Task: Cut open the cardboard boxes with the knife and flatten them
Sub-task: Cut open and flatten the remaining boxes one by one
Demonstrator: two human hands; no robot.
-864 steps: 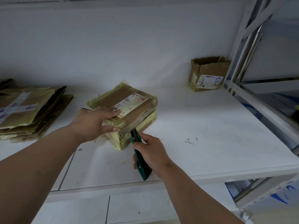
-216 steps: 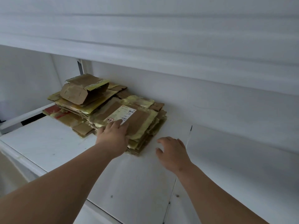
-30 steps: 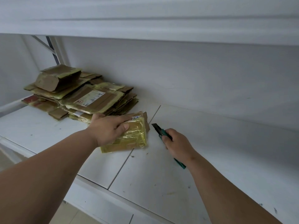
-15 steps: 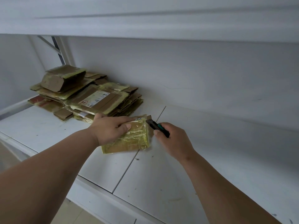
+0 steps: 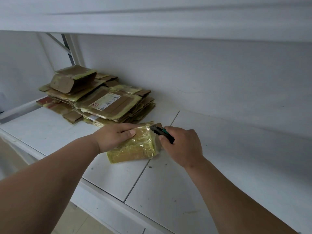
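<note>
Fingers of the left hand (image 5: 114,137) are gripping the taped box (image 5: 135,147) on the shelf (image 5: 168,191); right hand (image 5: 183,146) is clenching the knife (image 5: 162,133) at its far corner. Judgement: cutting step; next, slicing along the tape seam.

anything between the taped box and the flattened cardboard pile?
Head view: a narrow strip of bare white shelf separates the taped box from the flattened cardboard pile; the left hand gripping the box reaches across near it.
</note>
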